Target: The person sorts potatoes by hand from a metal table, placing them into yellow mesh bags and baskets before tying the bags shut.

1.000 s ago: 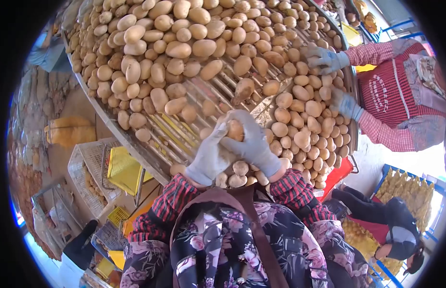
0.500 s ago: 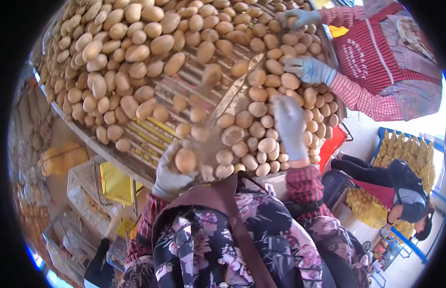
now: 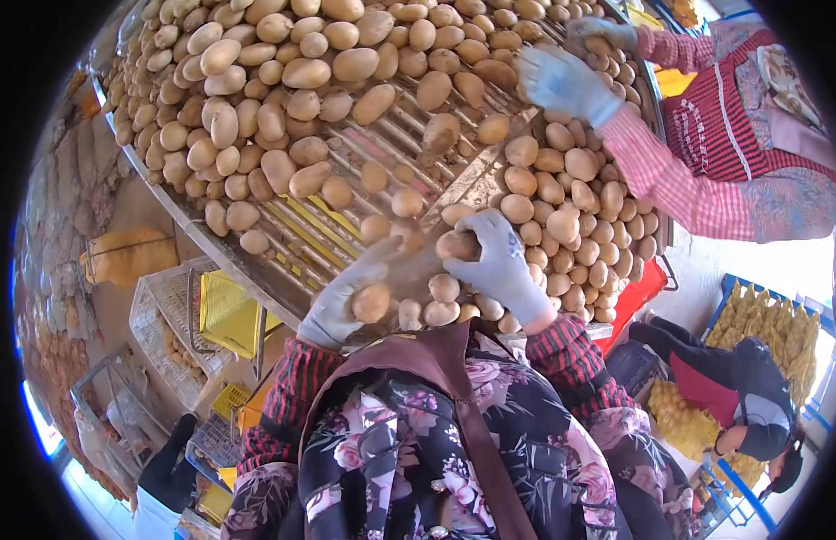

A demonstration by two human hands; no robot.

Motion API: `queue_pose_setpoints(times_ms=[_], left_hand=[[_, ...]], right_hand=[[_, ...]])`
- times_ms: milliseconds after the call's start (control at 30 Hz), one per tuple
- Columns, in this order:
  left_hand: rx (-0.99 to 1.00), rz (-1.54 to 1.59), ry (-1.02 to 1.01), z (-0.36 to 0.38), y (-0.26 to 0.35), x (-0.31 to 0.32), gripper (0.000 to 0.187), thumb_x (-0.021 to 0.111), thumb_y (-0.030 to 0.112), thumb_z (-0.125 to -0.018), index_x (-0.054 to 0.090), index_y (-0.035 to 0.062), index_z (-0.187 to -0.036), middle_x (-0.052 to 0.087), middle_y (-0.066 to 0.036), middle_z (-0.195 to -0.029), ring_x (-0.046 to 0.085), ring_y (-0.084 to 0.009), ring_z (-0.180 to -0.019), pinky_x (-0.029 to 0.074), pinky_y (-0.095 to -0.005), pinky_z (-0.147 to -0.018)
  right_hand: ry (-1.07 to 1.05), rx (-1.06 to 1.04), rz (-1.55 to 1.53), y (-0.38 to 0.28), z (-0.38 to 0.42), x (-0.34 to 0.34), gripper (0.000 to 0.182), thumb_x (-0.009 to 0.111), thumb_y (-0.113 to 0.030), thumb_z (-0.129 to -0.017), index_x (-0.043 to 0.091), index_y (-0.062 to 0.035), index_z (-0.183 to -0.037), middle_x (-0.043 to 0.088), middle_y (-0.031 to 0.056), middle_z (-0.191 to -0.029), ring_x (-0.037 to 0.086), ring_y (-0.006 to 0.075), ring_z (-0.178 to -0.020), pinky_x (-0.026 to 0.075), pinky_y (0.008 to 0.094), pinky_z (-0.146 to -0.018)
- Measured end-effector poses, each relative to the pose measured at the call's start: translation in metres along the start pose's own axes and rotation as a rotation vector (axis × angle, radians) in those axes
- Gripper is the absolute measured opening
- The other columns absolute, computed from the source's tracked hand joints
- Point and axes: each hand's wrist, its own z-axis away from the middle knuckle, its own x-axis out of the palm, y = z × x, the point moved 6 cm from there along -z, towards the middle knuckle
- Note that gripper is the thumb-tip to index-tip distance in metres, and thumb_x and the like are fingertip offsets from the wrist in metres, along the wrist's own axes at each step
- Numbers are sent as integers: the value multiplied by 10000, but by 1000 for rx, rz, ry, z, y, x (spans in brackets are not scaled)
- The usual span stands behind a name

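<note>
My left hand, in a pale grey glove, holds a potato against the palm near the front edge of the slatted table. My right hand, gloved alike, has its fingers and thumb curled round another potato. Between the hands, a few loose potatoes lie by the edge. A flat divider strip runs over the slats. On its right side a dense group of potatoes covers the surface. The larger heap spreads to the left and far side.
A co-worker's gloved hand reaches over the potatoes at the far right; their other hand is behind it. White crates and a yellow container stand below left. Another person bends near filled net sacks at right.
My right hand has moved left from the right-hand group and now grips a potato. My left hand still holds its potato. The co-worker's nearer hand has moved away toward the far side.
</note>
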Motion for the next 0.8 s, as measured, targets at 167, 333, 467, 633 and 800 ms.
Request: queue_pose_setpoints(times_ms=[167, 333, 467, 633, 800], left_hand=[[-205, 306, -277, -16, -15, 25, 583, 437, 310, -1059, 252, 48, -1546, 467, -163, -1454, 525, -237, -1293, 500, -347, -997], [-175, 509, -263, -13, -8, 48, 577, 446, 429, -1047, 395, 28, -1459, 557, -148, -1355, 599, -267, -1178, 490, -393, -1021], [-335, 892, -430, -14, -20, 45, 525, 436, 403, -1055, 429, 41, -1436, 573, -148, -1327, 599, -250, -1181, 506, -410, -1006], [-318, 666, -375, -10, -8, 53, 477, 435, 396, -1058, 421, 112, -1441, 607, -119, -1222, 652, -266, -1023, 593, -407, -846], [-318, 553, -363, -10, -17, 39, 536, 485, 383, -1040, 377, 86, -1473, 589, -122, -1268, 638, -272, -1075, 578, -402, -888]], right_hand=[[-157, -112, -243, -60, -2, -5, 633, 819, -224, -707, 571, -51, -1262, 556, 177, -1240, 529, 371, -1168, 436, 439, -1005], [40, -132, -276, -66, -1, 9, 837, 840, -403, -737, 467, -20, -1381, 470, 206, -1391, 450, 396, -1291, 382, 467, -1084], [187, -230, -144, -68, -11, -1, 615, 798, -326, -798, 557, -29, -1279, 597, 170, -1232, 563, 379, -1128, 456, 448, -971], [15, -44, -452, -59, -20, 11, 259, 611, -136, -944, 653, -25, -1175, 709, 97, -1006, 671, 232, -902, 533, 352, -809], [10, 339, -1246, -37, -31, 12, 404, 573, -188, -1003, 537, 13, -1353, 712, 120, -1053, 689, 195, -975, 539, 307, -861]])
